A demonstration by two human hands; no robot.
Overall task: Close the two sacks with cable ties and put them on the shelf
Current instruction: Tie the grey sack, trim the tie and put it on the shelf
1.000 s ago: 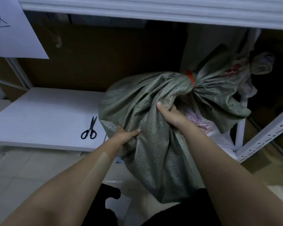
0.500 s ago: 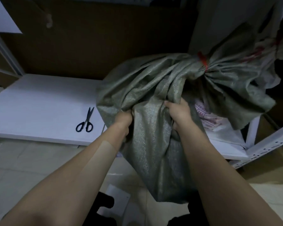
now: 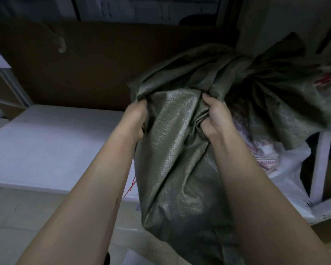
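Note:
A grey-green woven sack point(image 3: 180, 159) hangs in front of me, its upper part leaning over the right end of the white shelf board point(image 3: 52, 146). My left hand point(image 3: 137, 119) is shut on a fold of the sack's left side. My right hand point(image 3: 216, 119) grips a bunch of fabric at its middle. The gathered neck point(image 3: 250, 66) points to the back right; its tie is not visible. A white sack with red print point(image 3: 271, 157) lies on the shelf behind it, partly hidden. A thin red cable tie point(image 3: 131, 185) pokes out at the shelf's edge.
Brown cardboard point(image 3: 96, 64) backs the shelf. A white metal upright point(image 3: 319, 165) and a perforated rail point(image 3: 325, 213) stand at the right. Pale floor tiles point(image 3: 27, 222) lie below the shelf's front edge.
Both hands have closed tighter on the sack and lifted it toward the shelf. My view has moved closer and to the right; the scissors on the shelf are now out of sight.

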